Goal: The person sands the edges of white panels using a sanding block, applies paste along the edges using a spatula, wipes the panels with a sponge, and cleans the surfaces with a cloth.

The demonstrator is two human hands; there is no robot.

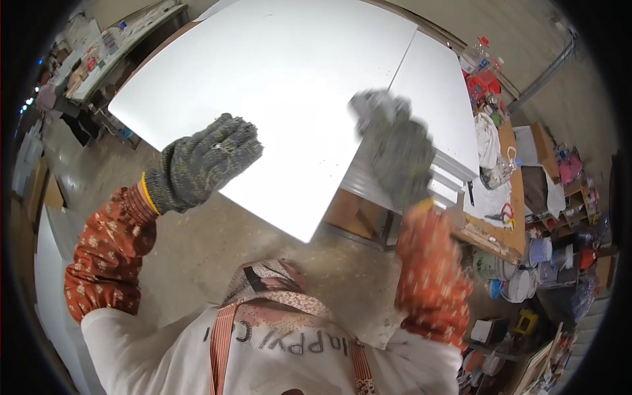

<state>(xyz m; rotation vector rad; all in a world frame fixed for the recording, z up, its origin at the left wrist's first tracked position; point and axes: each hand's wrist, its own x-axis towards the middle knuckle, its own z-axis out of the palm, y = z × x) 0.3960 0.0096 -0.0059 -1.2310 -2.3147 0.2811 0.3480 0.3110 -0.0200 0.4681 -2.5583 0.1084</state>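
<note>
A large white panel spreads out in front of me, and one corner juts toward my body. My left hand, in a dark grey-green knit glove with a yellow cuff edge, is at the panel's near left edge. Its fingers are bunched together over that edge, and the thumb's grip is hidden. My right hand, gloved alike, is blurred by motion over the panel's right part. At its fingertips shows a light grey, crumpled-looking thing, too smeared to name.
More white panels are stacked at the right. Beyond them a wooden bench holds red-handled scissors, a white cloth and plastic bottles. Buckets stand at the lower right. A cluttered table is at the far left.
</note>
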